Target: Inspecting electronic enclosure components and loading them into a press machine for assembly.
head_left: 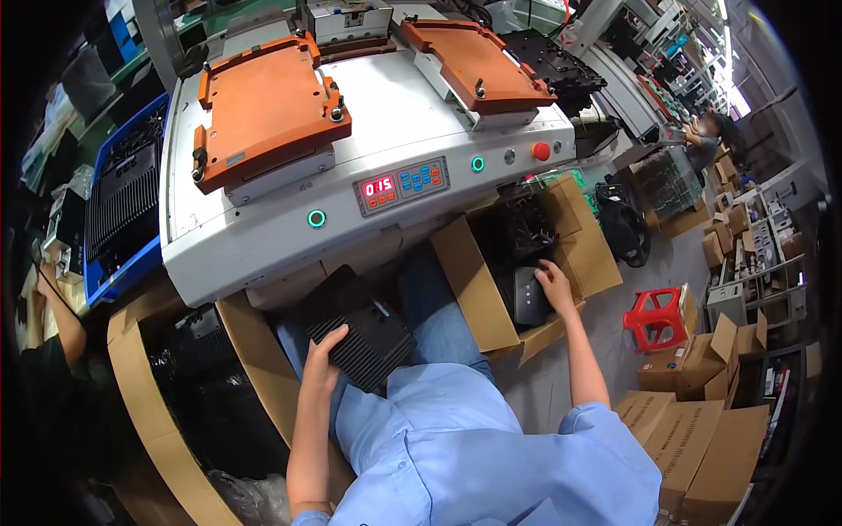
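Observation:
My left hand (325, 355) grips the near-left edge of a black ribbed plastic housing (364, 337), held tilted above my lap. A small shiny piece shows on its upper face. On the right, my right hand (554, 287) reaches into an open cardboard box (478, 289) and has its fingers closed at the edge of a flat black cover (530, 296) with small light marks. More dark parts (517, 230) lie deeper in that box. Left of my legs, another open cardboard box (140, 386) holds black ribbed parts and dark plastic wrapping.
Ahead stands a white machine (263, 250) with two orange fixtures (272, 105), (482, 66), a lit control panel (402, 186) and a red button (541, 152). A blue tray (110, 289) holds black parts. A red stool (656, 320) and cartons (693, 438) stand right. Other people work nearby.

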### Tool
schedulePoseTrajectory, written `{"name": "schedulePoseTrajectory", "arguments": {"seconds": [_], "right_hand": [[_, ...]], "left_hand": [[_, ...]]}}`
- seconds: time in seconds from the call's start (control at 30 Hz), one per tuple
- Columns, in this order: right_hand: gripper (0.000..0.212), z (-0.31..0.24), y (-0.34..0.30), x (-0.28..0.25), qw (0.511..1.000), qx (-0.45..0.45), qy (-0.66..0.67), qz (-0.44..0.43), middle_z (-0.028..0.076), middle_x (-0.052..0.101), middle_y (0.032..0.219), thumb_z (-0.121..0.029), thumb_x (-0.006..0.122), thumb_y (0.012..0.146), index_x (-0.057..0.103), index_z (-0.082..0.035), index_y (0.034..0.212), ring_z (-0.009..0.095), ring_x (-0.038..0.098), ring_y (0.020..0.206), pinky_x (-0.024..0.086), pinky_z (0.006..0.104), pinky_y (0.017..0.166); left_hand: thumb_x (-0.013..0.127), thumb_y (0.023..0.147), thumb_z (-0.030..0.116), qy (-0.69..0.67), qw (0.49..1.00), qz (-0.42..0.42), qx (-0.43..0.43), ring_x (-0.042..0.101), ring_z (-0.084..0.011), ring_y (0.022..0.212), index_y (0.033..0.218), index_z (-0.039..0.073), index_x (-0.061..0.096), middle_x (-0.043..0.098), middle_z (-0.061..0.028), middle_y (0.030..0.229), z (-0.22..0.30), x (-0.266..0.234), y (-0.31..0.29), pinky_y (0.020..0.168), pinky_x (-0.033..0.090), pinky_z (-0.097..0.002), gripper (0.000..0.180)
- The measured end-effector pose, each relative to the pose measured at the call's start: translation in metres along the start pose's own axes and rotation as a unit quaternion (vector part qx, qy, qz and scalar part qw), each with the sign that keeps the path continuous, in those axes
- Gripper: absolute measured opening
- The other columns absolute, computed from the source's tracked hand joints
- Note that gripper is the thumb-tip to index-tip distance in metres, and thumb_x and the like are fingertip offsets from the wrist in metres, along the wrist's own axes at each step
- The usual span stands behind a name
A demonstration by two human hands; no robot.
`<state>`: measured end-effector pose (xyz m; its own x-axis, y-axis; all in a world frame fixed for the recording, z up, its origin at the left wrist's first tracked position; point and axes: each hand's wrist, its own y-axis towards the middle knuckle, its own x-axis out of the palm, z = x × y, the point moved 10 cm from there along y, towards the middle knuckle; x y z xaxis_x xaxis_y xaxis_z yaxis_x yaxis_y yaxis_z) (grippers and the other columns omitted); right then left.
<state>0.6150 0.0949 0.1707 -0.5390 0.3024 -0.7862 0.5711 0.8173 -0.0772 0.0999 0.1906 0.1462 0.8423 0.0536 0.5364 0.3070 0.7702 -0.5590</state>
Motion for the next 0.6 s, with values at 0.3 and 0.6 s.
{"name": "schedulePoseTrajectory", "arguments": {"seconds": [0.3, 0.6], "right_hand": [[0.094, -0.022, -0.040, 0.040, 0.974, 0.059, -0.215, 0.027, 0.031, 0.048, 0.123, -0.044, 0.076, 0.072, 0.029, -0.003, 0.143, 0.046, 0.049, 0.112, 0.042, 0.0475, 0.094], [0.092, -0.026, -0.039, -0.005, 0.987, 0.058, -0.139, 0.059, 0.029, 0.051, 0.121, -0.041, 0.080, 0.066, 0.037, -0.005, 0.139, 0.044, 0.049, 0.113, 0.041, 0.0486, 0.095]], "left_hand": [[0.071, 0.078, 0.014, 0.000, 1.000, 0.009, -0.006, 0.063, -0.0179, 0.088, 0.108, 0.006, 0.059, 0.065, -0.0058, 0.096, -0.006, -0.001, 0.005, 0.079, 0.051, -0.0317, 0.034], [0.070, 0.079, 0.015, 0.009, 1.000, -0.006, 0.000, 0.063, -0.0170, 0.088, 0.107, 0.005, 0.059, 0.064, -0.0050, 0.095, -0.005, -0.004, 0.004, 0.078, 0.051, -0.0310, 0.032]]}}
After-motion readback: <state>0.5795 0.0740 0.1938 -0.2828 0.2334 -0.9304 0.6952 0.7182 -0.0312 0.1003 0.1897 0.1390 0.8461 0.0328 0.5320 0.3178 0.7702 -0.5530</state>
